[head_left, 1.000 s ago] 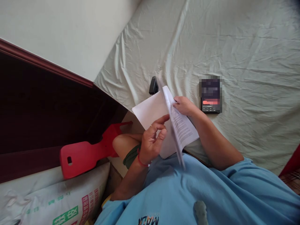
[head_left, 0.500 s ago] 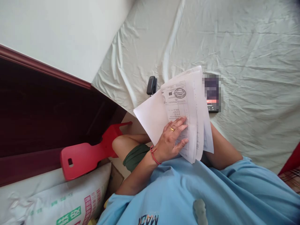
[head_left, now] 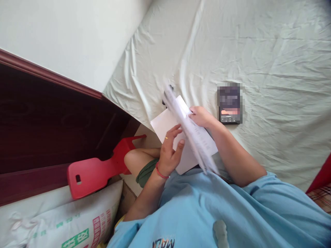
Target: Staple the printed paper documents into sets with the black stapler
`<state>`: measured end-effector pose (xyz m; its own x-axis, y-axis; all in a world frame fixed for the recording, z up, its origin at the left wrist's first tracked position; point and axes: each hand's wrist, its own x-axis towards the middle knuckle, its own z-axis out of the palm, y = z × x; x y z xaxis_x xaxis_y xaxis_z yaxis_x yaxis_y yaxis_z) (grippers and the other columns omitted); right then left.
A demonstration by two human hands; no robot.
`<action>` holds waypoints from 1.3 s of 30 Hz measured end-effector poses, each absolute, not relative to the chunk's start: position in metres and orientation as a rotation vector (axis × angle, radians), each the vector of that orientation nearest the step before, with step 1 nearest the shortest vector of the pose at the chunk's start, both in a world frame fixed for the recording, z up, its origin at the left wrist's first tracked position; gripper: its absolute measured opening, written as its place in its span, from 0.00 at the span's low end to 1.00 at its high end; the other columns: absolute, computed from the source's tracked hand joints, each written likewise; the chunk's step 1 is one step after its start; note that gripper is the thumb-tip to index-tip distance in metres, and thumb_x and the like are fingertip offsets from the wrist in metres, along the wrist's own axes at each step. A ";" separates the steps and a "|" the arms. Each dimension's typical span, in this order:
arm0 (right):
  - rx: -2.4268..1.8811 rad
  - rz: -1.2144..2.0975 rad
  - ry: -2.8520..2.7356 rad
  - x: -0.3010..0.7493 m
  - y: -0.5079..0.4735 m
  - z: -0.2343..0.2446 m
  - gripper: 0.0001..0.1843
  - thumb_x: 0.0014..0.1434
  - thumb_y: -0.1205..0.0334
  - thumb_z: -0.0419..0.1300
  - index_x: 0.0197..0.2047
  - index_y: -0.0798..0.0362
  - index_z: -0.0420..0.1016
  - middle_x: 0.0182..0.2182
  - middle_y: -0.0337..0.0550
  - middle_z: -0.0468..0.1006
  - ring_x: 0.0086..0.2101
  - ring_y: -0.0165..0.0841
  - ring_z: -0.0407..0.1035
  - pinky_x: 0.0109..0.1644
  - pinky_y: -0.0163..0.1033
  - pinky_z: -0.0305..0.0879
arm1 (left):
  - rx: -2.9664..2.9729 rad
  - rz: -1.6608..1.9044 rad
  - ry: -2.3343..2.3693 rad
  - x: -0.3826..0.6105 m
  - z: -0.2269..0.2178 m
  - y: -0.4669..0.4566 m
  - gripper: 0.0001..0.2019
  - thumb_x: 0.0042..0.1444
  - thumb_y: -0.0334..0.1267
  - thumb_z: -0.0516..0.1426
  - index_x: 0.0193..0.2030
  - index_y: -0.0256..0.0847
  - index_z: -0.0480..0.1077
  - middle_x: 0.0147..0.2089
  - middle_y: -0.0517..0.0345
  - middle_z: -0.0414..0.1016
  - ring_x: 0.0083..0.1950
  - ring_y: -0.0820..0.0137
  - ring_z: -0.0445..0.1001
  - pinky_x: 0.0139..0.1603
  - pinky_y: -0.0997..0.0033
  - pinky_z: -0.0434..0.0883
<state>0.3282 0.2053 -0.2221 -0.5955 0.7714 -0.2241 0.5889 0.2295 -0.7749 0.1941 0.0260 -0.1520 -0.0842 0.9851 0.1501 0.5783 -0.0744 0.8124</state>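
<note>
A stack of printed white sheets (head_left: 191,132) stands on edge over the near edge of the bed, blurred by motion. My right hand (head_left: 201,116) grips the stack near its top, fingers closed on the paper. My left hand (head_left: 170,151) is just left of the stack, fingers half curled and apart, fingertips at a blank white sheet (head_left: 165,125) lying underneath. A gold ring and a red wrist cord show on the left hand. A black stapler (head_left: 163,100) lies behind the paper, mostly hidden.
A phone (head_left: 230,105) lies on the pale wrinkled bedsheet (head_left: 271,69) right of my hands. A red plastic stool (head_left: 98,167) lies tipped beside my knee. A printed woven sack (head_left: 67,220) is at lower left, a dark wooden headboard (head_left: 51,117) beyond.
Half a second ago the sheets faced me fanned out, my left hand flat on them. Now the stack is turned edge-on, my right hand is on top, my left hand has come off.
</note>
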 end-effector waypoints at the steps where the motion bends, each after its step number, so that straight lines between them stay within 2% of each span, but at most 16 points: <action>1: -1.307 1.291 -2.291 0.328 0.206 -0.223 0.07 0.67 0.63 0.55 0.40 0.55 0.73 0.38 0.46 0.77 0.38 0.35 0.69 0.43 0.41 0.64 | 1.562 1.105 1.753 0.189 -0.152 0.025 0.17 0.69 0.48 0.56 0.58 0.42 0.72 0.61 0.46 0.76 0.61 0.58 0.75 0.63 0.56 0.72; 4: -1.318 1.284 -2.268 0.328 0.206 -0.223 0.06 0.63 0.65 0.53 0.35 0.53 0.69 0.36 0.45 0.77 0.34 0.35 0.66 0.37 0.39 0.57 | 1.137 1.333 1.868 0.176 -0.155 0.023 0.19 0.65 0.55 0.58 0.51 0.42 0.76 0.49 0.52 0.81 0.51 0.62 0.78 0.56 0.61 0.73; 8: -1.304 1.293 -2.247 0.329 0.205 -0.222 0.06 0.62 0.63 0.53 0.33 0.52 0.68 0.35 0.45 0.76 0.34 0.35 0.65 0.36 0.38 0.54 | 0.547 1.615 1.739 0.159 -0.159 0.026 0.23 0.61 0.61 0.59 0.43 0.40 0.76 0.46 0.50 0.81 0.52 0.61 0.78 0.54 0.62 0.74; 11: -1.308 1.286 -2.250 0.328 0.205 -0.221 0.06 0.62 0.64 0.53 0.32 0.52 0.66 0.33 0.44 0.75 0.33 0.35 0.64 0.36 0.38 0.54 | 0.371 1.633 1.655 0.144 -0.162 0.028 0.21 0.59 0.57 0.61 0.43 0.39 0.75 0.45 0.50 0.81 0.48 0.65 0.78 0.50 0.67 0.74; 16: -1.289 1.333 -2.196 0.330 0.204 -0.216 0.09 0.61 0.66 0.53 0.29 0.51 0.59 0.29 0.40 0.70 0.31 0.32 0.61 0.35 0.38 0.53 | 0.269 1.580 1.796 0.127 -0.183 0.028 0.16 0.53 0.47 0.65 0.43 0.40 0.70 0.40 0.57 0.77 0.38 0.73 0.75 0.36 0.75 0.68; 20: -1.222 1.572 -1.986 0.335 0.201 -0.211 0.08 0.60 0.64 0.54 0.29 0.52 0.61 0.28 0.38 0.69 0.30 0.30 0.63 0.34 0.36 0.57 | 0.229 1.513 1.975 0.125 -0.209 0.028 0.17 0.52 0.49 0.65 0.40 0.40 0.68 0.37 0.59 0.76 0.35 0.74 0.74 0.33 0.77 0.65; 22: -1.175 1.723 -1.850 0.338 0.200 -0.209 0.07 0.60 0.62 0.55 0.30 0.52 0.64 0.29 0.38 0.71 0.30 0.31 0.66 0.34 0.36 0.60 | 0.177 1.547 1.983 0.126 -0.217 0.027 0.18 0.53 0.50 0.66 0.40 0.40 0.69 0.38 0.57 0.78 0.37 0.72 0.76 0.34 0.74 0.69; 25: -1.081 1.911 -1.694 0.339 0.198 -0.209 0.04 0.61 0.61 0.55 0.35 0.52 0.68 0.33 0.41 0.77 0.34 0.34 0.72 0.36 0.37 0.66 | 0.144 1.602 1.723 0.128 -0.219 0.026 0.19 0.54 0.51 0.67 0.42 0.38 0.74 0.46 0.48 0.82 0.48 0.65 0.80 0.46 0.66 0.77; 28: -0.983 2.091 -1.545 0.338 0.195 -0.209 0.06 0.61 0.61 0.56 0.40 0.51 0.72 0.36 0.42 0.80 0.37 0.37 0.76 0.38 0.38 0.70 | 0.154 1.653 1.549 0.130 -0.211 0.024 0.21 0.55 0.52 0.68 0.48 0.39 0.78 0.55 0.45 0.81 0.60 0.60 0.78 0.59 0.62 0.76; 30: -0.904 2.153 -1.472 0.337 0.194 -0.209 0.07 0.60 0.60 0.60 0.41 0.51 0.74 0.36 0.41 0.81 0.38 0.38 0.76 0.39 0.38 0.72 | 0.154 1.682 1.535 0.132 -0.203 0.023 0.23 0.52 0.53 0.69 0.49 0.40 0.79 0.56 0.46 0.81 0.63 0.58 0.76 0.63 0.60 0.75; 35: -0.644 2.295 -1.253 0.341 0.190 -0.204 0.15 0.57 0.54 0.68 0.46 0.50 0.78 0.39 0.40 0.83 0.39 0.36 0.77 0.43 0.38 0.74 | 0.294 1.671 1.560 0.140 -0.183 0.023 0.28 0.41 0.45 0.76 0.50 0.41 0.80 0.54 0.48 0.83 0.66 0.52 0.74 0.69 0.52 0.70; 39: -0.626 2.342 -1.049 0.341 0.184 -0.197 0.22 0.56 0.47 0.70 0.50 0.50 0.79 0.40 0.43 0.84 0.38 0.38 0.78 0.43 0.41 0.77 | 0.442 1.675 1.548 0.144 -0.174 0.028 0.30 0.39 0.45 0.77 0.52 0.44 0.80 0.54 0.50 0.83 0.65 0.53 0.75 0.70 0.52 0.69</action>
<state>0.3412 0.1836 -0.1972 -0.7718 0.6022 -0.2039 -0.2487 -0.5812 -0.7749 0.1441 0.0284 -0.1739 -0.6222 0.7399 -0.2557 -0.3134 0.0640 0.9475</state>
